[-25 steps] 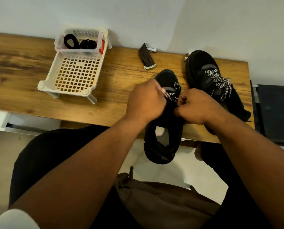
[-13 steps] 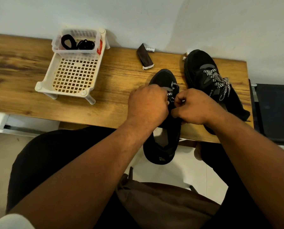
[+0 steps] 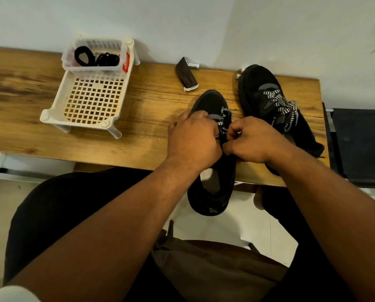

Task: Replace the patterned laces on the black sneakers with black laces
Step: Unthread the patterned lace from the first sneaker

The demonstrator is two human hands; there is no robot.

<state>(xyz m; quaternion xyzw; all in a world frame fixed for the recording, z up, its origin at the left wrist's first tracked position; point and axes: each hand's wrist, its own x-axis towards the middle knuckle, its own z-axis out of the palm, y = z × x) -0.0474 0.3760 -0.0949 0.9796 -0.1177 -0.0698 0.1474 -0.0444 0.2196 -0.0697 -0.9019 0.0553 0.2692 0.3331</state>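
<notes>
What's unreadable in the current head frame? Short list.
- Eyelets and mid lacing of the near sneaker: covered by the left hand and right hand.
- How much patterned lace is already pulled out: hidden by both hands.
- Count of black laces in the small clear bin: bin wall, too small.
- Label text by the dark pouch: too small.
- Heel of the far sneaker: behind the right forearm.

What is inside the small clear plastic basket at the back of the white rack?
The small clear plastic basket holds coiled black laces, two bundles side by side. Its ribbed front wall blurs their lower parts, so anything lying beneath them cannot be seen.
</notes>
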